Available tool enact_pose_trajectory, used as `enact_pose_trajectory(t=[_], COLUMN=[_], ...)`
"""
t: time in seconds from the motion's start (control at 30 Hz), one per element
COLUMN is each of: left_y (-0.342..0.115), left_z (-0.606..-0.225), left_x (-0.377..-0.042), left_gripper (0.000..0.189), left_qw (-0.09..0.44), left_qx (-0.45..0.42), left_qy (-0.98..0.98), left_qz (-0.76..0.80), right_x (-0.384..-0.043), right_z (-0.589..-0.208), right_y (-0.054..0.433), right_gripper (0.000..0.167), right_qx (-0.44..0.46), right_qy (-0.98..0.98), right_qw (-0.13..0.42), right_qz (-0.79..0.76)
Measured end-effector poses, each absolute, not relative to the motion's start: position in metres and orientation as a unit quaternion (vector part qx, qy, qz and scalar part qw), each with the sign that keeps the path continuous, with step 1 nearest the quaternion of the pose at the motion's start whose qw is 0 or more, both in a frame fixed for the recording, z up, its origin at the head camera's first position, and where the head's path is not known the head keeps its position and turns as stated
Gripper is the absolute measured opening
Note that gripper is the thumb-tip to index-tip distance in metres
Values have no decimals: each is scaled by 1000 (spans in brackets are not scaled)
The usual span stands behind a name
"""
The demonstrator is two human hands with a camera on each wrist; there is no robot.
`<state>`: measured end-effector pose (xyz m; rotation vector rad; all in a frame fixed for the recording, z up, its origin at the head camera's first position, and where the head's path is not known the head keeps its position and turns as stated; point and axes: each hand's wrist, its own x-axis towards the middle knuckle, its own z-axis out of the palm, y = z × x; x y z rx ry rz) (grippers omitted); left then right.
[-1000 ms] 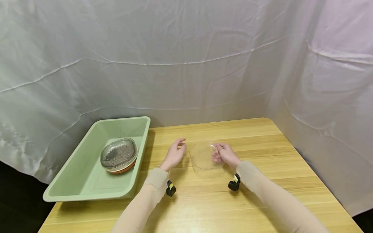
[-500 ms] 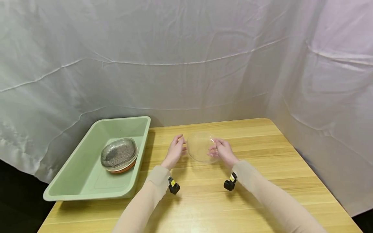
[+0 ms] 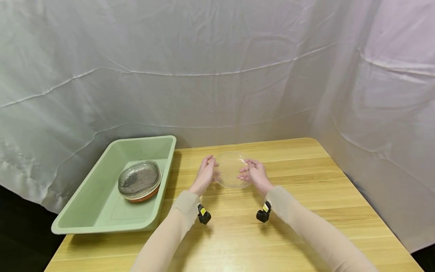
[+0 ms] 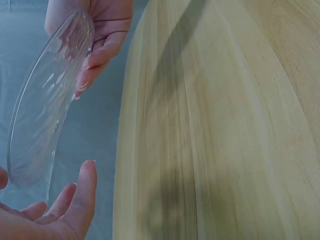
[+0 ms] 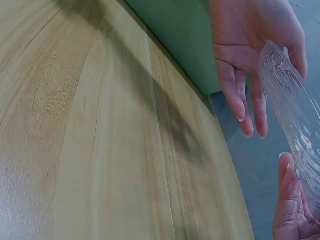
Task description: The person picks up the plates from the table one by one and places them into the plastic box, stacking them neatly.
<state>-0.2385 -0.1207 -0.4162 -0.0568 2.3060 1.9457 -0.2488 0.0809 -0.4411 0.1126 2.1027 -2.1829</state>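
A clear, ribbed plate point(image 3: 232, 170) is held up over the table, between the two hands. My right hand point(image 3: 258, 176) pinches its right edge, thumb on one face and fingers on the other. At the opposite edge is my left hand point(image 3: 202, 175), with the rim right at its palm and thumb. In the left wrist view the fingers of the left hand point(image 4: 67, 212) are spread and stand apart from the plate point(image 4: 44, 105). From the right wrist view, the far end of the plate point(image 5: 292, 112) overlaps the left palm.
A pale green basin point(image 3: 102, 230) stands on the left side of the wooden table point(image 3: 238, 241). Inside it lies a stack of dishes, with a grey, see-through textured dish point(image 3: 139, 178) on top and an orange-brown one point(image 3: 144, 197) beneath. Grey cloth point(image 3: 217, 102) hangs behind the table.
My right hand has moved left with the plate, which now appears higher in the head view. The left hand has shifted slightly forward and now meets the plate's left edge.
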Motion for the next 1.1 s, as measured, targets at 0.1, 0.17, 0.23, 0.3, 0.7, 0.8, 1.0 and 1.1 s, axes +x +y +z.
enact_pose_trajectory(t=[0.1,0.17,0.23,0.3,0.7,0.8,1.0,1.1], left_y=[-120,-119,-119,-118,-116,-115,-116,-116], left_z=[-417,-417,-418,-419,-420,-420,-420,-419], left_x=[-239,-239,-240,-240,-242,-242,-241,-240], left_gripper=[55,56,55,55,50,48,44,43], left_qw=[68,71,72,74,81,80,70,61], left_qx=[-15,-17,-18,-19,-18,-19,-20,-16], left_qy=[755,752,752,750,741,741,753,763], left_qz=[652,656,655,656,666,666,654,643], right_x=[-248,-247,-247,-247,-245,-245,-245,-244], right_z=[-440,-440,-440,-441,-442,-443,-444,-443], right_y=[78,76,75,74,69,69,71,72], right_gripper=[39,39,39,39,39,39,41,43], right_qx=[32,28,22,16,10,6,12,10], right_qy=[686,686,688,691,693,690,694,701], right_qw=[51,50,51,50,57,58,62,60], right_qz=[-725,-725,-724,-721,-719,-721,-718,-711])
